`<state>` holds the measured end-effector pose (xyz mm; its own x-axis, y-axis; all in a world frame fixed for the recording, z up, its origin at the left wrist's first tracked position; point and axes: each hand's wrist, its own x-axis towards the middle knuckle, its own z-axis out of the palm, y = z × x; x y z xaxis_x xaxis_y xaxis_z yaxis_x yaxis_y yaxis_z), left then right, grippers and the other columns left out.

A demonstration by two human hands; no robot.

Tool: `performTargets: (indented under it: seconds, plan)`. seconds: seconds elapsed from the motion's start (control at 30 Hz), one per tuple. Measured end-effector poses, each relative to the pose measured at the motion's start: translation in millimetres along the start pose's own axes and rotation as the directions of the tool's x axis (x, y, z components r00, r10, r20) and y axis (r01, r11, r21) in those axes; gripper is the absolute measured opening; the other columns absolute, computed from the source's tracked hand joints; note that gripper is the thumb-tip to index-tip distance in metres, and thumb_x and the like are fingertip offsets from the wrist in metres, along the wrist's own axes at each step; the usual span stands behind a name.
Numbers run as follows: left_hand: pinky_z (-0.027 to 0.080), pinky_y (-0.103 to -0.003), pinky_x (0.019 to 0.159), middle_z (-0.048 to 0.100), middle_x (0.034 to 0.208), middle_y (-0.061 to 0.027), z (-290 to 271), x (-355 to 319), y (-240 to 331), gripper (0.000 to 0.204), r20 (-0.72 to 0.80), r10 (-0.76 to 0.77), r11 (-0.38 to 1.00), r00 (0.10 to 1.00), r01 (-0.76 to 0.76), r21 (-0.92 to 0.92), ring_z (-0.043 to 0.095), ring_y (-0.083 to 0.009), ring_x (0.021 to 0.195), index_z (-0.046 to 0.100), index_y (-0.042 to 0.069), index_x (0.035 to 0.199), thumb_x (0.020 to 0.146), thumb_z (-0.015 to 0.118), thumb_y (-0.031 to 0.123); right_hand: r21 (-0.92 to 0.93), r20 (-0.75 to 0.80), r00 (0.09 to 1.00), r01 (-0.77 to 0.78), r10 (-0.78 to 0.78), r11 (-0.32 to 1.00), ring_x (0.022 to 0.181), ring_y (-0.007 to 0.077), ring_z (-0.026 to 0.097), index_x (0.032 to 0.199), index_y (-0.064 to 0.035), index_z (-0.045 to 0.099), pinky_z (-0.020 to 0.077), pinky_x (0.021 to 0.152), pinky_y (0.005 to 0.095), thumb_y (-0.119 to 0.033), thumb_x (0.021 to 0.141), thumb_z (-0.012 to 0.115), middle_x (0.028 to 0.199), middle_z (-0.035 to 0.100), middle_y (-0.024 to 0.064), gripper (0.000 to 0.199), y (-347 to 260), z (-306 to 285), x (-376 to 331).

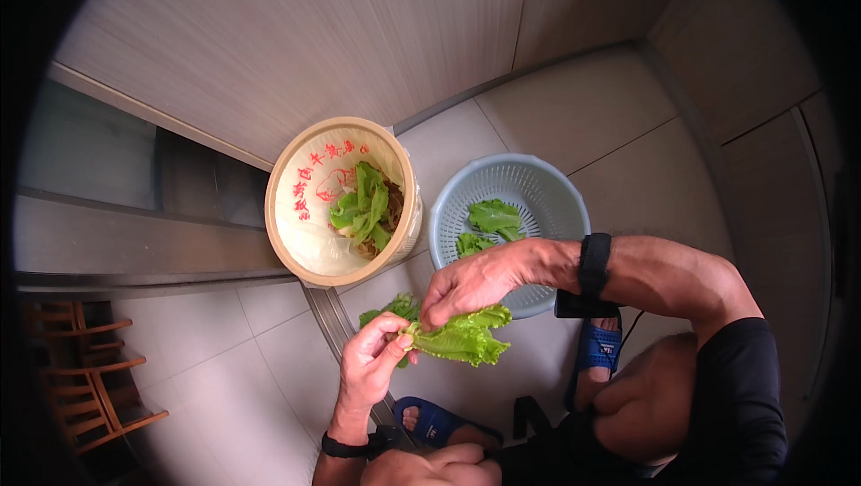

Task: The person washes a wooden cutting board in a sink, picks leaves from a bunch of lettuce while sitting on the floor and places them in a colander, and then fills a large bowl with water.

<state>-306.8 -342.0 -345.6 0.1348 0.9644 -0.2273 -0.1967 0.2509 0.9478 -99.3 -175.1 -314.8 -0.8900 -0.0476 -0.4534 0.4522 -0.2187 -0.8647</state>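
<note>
Two hands (421, 325) on lettuce (462, 338)

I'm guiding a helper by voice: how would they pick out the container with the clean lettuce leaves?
Start at the tiled floor by the wall. Two round containers stand side by side there. Take the pale blue perforated basket, just beyond the right hand: unlike the tan bin lined with a printed white bag, it holds only a few green leaves.
</note>
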Motion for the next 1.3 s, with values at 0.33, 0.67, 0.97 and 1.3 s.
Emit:
performTargets:
  seconds: [0.33, 0.67, 0.97, 1.3]
  plan:
    - [0.053, -0.029, 0.072, 0.065, 0.096, -0.0097, -13, -5, -2, 0.016, 0.009, -0.022, 1.000, 1.000, 0.022, -0.020, 0.064, -0.0164, 0.079, 0.061, -0.006, 0.113, 0.103, 0.061, 0.007, -0.057, -0.173, 0.963, -0.221, 0.209, 0.974, 0.088, 0.0168, 0.066, 0.119, -0.0020, 0.072, 0.0525, 0.079, 0.0319, -0.061, 0.098, 0.058, 0.093, 0.073, 0.0052, 0.065, -25, 1, -17]
    - [0.054, -0.032, 0.070, 0.068, 0.094, -0.0127, -27, -14, -11, 0.017, -0.116, -0.046, 0.983, 0.992, 0.024, -0.184, 0.065, -0.0199, 0.076, 0.061, -0.006, 0.113, 0.103, 0.060, 0.008, -0.749, -0.509, 0.860, -0.419, -0.041, 0.514, 0.100, 0.0178, 0.070, 0.119, -0.0050, 0.073, 0.0569, 0.082, 0.0369, -0.038, 0.100, 0.063, 0.103, 0.075, 0.0110, 0.039, 19, -54, -55]
    - [0.052, -0.032, 0.067, 0.068, 0.086, -0.0141, -27, -14, -10, 0.015, -0.182, -0.126, 0.956, 0.975, 0.071, -0.285, 0.064, -0.0193, 0.072, 0.061, -0.003, 0.110, 0.106, 0.056, 0.010, -0.455, -0.361, 0.843, 0.214, -0.398, 0.864, 0.085, 0.0203, 0.074, 0.111, -0.0033, 0.075, 0.0579, 0.077, 0.0343, -0.016, 0.090, 0.078, 0.093, 0.077, 0.0090, 0.025, -36, -15, -46]
    - [0.051, -0.033, 0.059, 0.066, 0.089, -0.0111, -26, -17, -14, 0.011, -0.208, -0.143, 0.928, 0.968, 0.058, -0.369, 0.066, -0.0230, 0.073, 0.060, -0.001, 0.106, 0.104, 0.056, 0.009, -0.631, -0.315, 0.770, 0.267, -0.555, 0.728, 0.078, 0.0298, 0.070, 0.097, 0.0001, 0.069, 0.0549, 0.070, 0.0397, -0.005, 0.087, 0.072, 0.087, 0.070, 0.0148, 0.012, -31, -5, -29]
